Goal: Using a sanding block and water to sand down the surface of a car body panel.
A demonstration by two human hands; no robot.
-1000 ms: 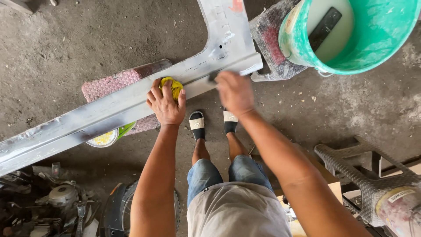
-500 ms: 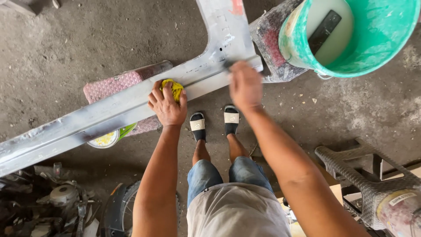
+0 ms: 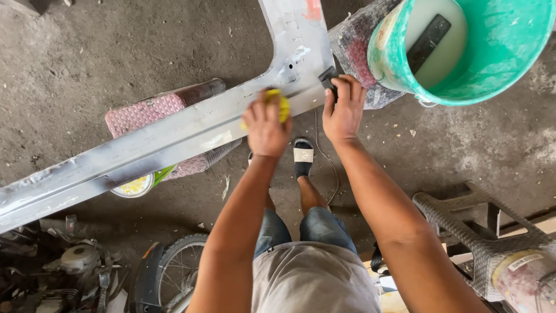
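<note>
Two hands: both on the long grey panel
Left hand: curled around a yellow sponge, pressing it on the panel
Right hand: fingers closed on a dark block at the panel's bend
Panel: lying across a pink stool

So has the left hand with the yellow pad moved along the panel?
Yes: the left hand slid with the yellow pad along the grey panel toward the green bucket.

Bottom right corner: a small white rectangular label with dark print, stuck on the pale, paint-stained cylinder beside the woven stool. Lower left, under the long grey metal panel: a round tin, yellow and white on top with a green side, partly hidden. No signs, no screens.
</note>
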